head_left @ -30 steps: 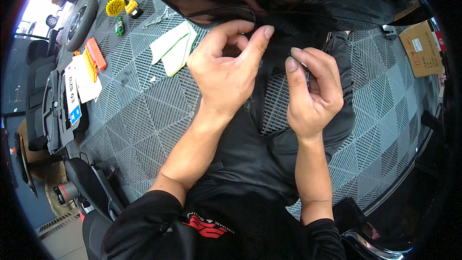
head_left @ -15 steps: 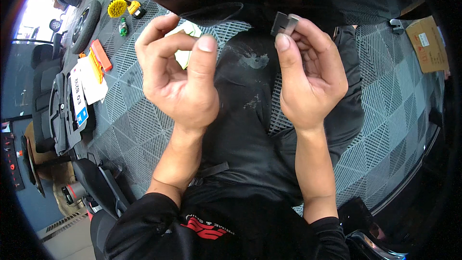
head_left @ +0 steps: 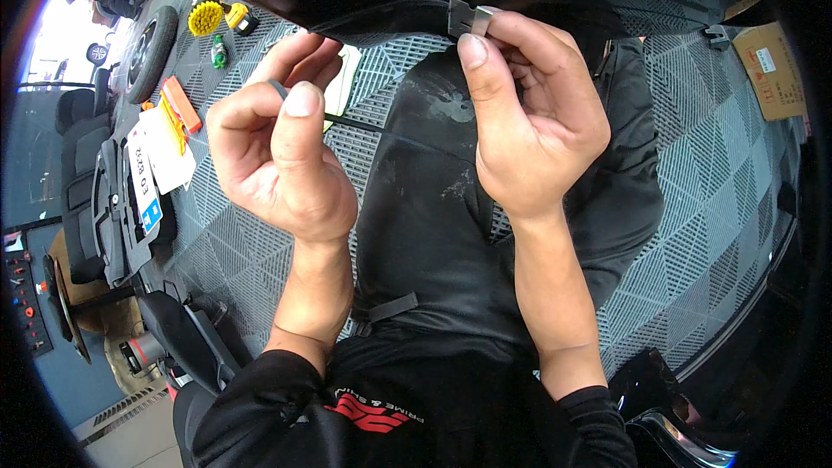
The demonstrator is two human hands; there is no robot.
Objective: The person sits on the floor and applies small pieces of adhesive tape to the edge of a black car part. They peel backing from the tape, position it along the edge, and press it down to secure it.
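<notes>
Floor: grey interlocking grid tiles [head_left: 693,208], diamond-pattern lattice, covering most of the view. The person wears dark trousers [head_left: 433,208] with a dusty pale smudge on the thigh.

Right hand [head_left: 529,113]: raised, thumb and fingers pinched shut on a small grey metal clip [head_left: 465,17], held up near the top centre of the frame, in front of a dark curved edge behind it.

Left hand [head_left: 277,156]: raised beside it, fingers curled, thumb and forefinger closed on the end of a thin black cable [head_left: 347,120] that runs off rightward toward the leg. Hands are near each other, not touching.

Left side of floor, well apart from the hands:
- orange flat tool [head_left: 182,104] next to white paper sheets [head_left: 160,156]
- black plastic trim panel [head_left: 117,217] lying beside the sheets
- yellow round brush [head_left: 206,16] and a small green bottle [head_left: 219,52] further up
- car wheel [head_left: 152,52] standing at the tile edge
- seats [head_left: 74,147] off the tiles, bright doorway behind

Right side: cardboard box [head_left: 773,69] on the tiles at the top corner. Glossy dark car bodywork [head_left: 763,329] along the lower right rim.

Lower left: black stand with a red-and-silver part [head_left: 143,351]; can't tell what it is.
</notes>
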